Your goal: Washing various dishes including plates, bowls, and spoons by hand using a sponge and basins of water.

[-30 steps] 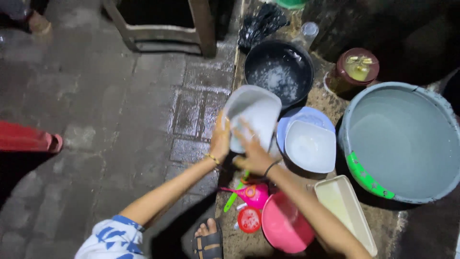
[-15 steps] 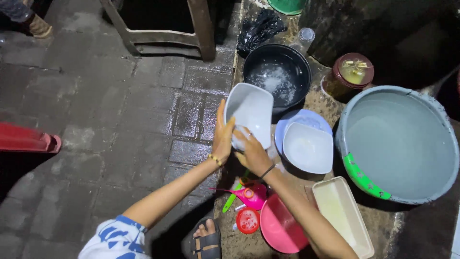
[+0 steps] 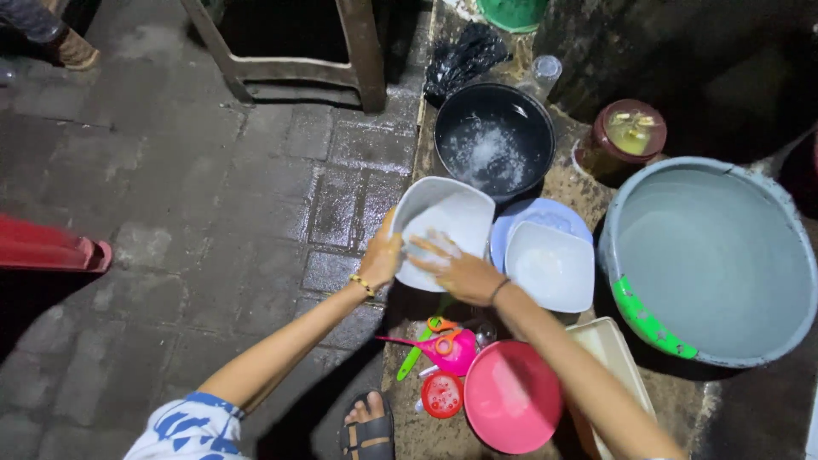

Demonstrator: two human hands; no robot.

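Beside the grey tub point(image 3: 711, 255), both hands point(image 3: 460, 271) hold a white square bowl point(image 3: 447, 217)

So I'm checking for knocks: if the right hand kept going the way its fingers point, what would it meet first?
The right hand points up-left across the white bowl, so it would likely meet the bowl's far rim, near the left hand. Depth is unclear.

the wet stone ledge point(image 3: 430, 162) beside the paved floor point(image 3: 213, 196) carries a black pan point(image 3: 494, 140) (soapy water inside), a large grey basin point(image 3: 711, 255), a pink bowl point(image 3: 511, 396), a cream tray point(image 3: 609, 358) and a brown lidded jar point(image 3: 626, 136).
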